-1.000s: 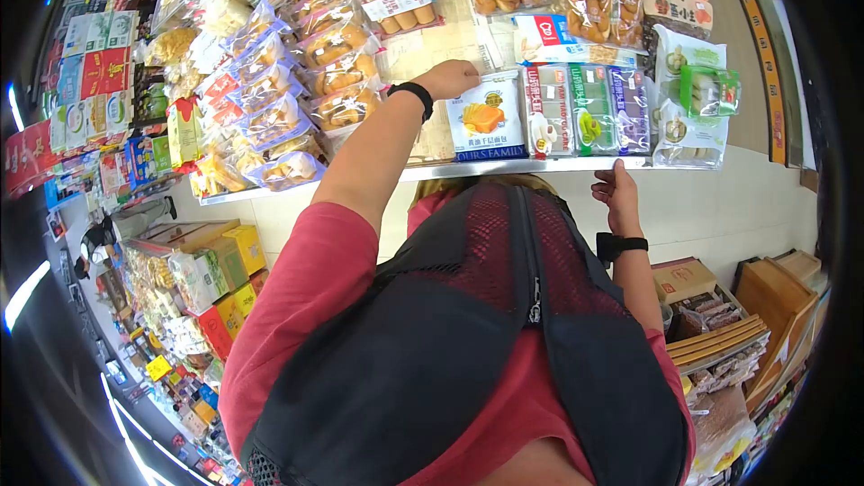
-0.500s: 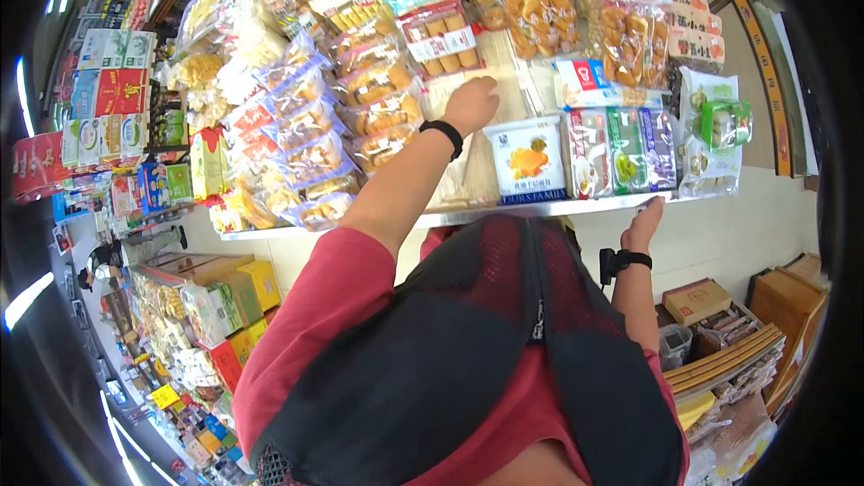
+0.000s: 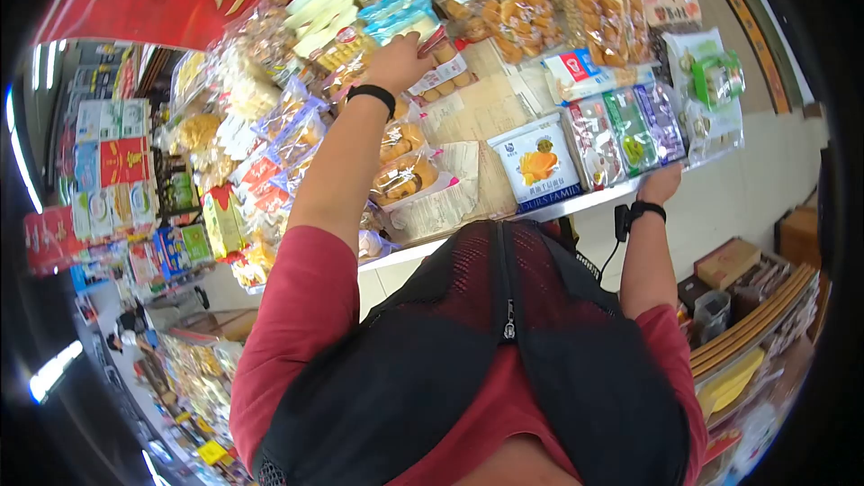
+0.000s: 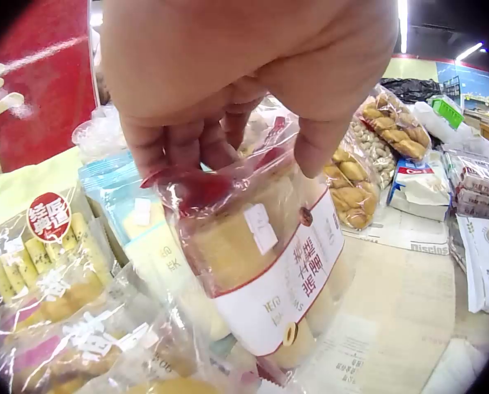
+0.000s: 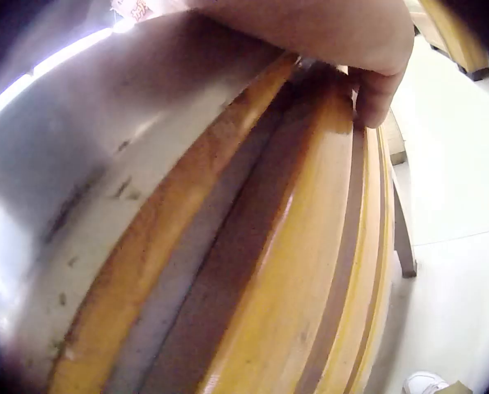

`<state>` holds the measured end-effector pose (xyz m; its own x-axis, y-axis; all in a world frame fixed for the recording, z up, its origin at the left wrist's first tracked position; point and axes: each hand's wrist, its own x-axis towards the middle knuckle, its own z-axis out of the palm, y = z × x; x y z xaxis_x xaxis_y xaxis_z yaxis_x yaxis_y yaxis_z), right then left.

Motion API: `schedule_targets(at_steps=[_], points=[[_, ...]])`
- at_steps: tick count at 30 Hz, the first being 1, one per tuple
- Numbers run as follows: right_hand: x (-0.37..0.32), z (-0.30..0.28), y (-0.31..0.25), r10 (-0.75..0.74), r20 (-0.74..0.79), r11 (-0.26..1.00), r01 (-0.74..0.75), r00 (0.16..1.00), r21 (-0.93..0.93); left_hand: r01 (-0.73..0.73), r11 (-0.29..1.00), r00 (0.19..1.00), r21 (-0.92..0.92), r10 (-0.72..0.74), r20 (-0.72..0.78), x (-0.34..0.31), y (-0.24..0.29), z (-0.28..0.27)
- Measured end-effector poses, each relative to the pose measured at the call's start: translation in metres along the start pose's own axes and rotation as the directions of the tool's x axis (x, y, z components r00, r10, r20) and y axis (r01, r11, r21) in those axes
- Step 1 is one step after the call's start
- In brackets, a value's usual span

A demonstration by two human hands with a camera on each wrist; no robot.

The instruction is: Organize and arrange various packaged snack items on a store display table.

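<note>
The clear bag of pale sponge rolls (image 4: 261, 271), with a white and red label, sits among stacked bread bags high on the display shelf (image 3: 576, 207). It looks light and soft, thin slippery film over cakes that would crush easily, so the top edge of the film is the fair place to take it. The left hand (image 3: 400, 58) grips there, fingers (image 4: 187, 152) and thumb pinching the bag's upper edge. The right hand (image 3: 661, 184) rests on the shelf's front rim; whether its fingers hook over it is unclear.
</note>
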<state>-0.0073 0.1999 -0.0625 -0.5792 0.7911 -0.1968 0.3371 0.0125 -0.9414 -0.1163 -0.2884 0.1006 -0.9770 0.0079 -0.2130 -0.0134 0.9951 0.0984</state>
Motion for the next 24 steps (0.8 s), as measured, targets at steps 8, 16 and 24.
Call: schedule_targets(at_steps=[8,16,24], points=[[0.003,-0.001,-0.001,0.004,-0.170,0.937,-0.064,0.985,-0.343,-0.199,0.971,0.976,0.133,0.185,0.114,-0.004,0.018,0.003],[-0.004,0.000,-0.012,0.046,-0.172,0.942,-0.100,0.984,-0.320,-0.224,0.896,0.938,-0.383,0.305,0.166,-0.039,0.056,-0.035],[-0.006,0.000,-0.015,0.039,-0.190,0.945,-0.098,0.981,-0.311,-0.147,0.745,0.631,-0.651,0.578,0.518,-0.028,0.123,0.054]])
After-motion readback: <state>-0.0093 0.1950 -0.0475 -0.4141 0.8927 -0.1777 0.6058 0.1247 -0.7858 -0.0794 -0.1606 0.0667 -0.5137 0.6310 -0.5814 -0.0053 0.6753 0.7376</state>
